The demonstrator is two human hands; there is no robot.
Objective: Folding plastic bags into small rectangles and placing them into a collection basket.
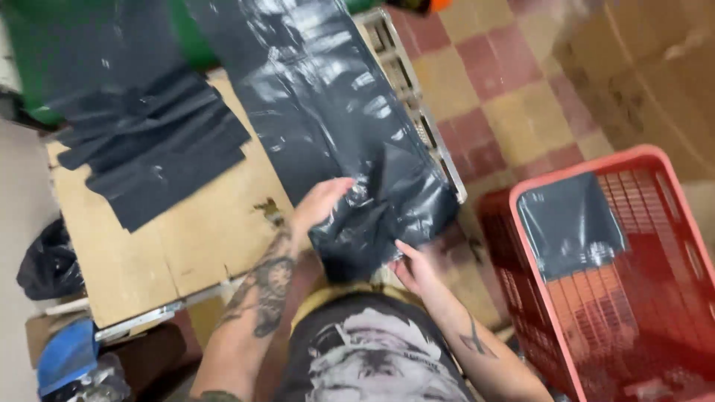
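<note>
Right of the red basket (596,283), the cardboard box (648,74) was blurred and cut off; my black bag (335,126) ran past the top edge.

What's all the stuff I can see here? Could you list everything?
Long plastic sheet: one, glossy black, stretched across the table, its near end folded.
Stack of plastic pieces: one pile, black, far left of the table.
Table: one, tan board top.
Basket: one, red plastic mesh, on the right.
Folded plastic piece: one, black, inside the basket.
Floor: red and cream chequered tiles.
Bag: one, black, lower left.
Left hand: on the folded end.
Right hand: gripping its lower edge.
</note>
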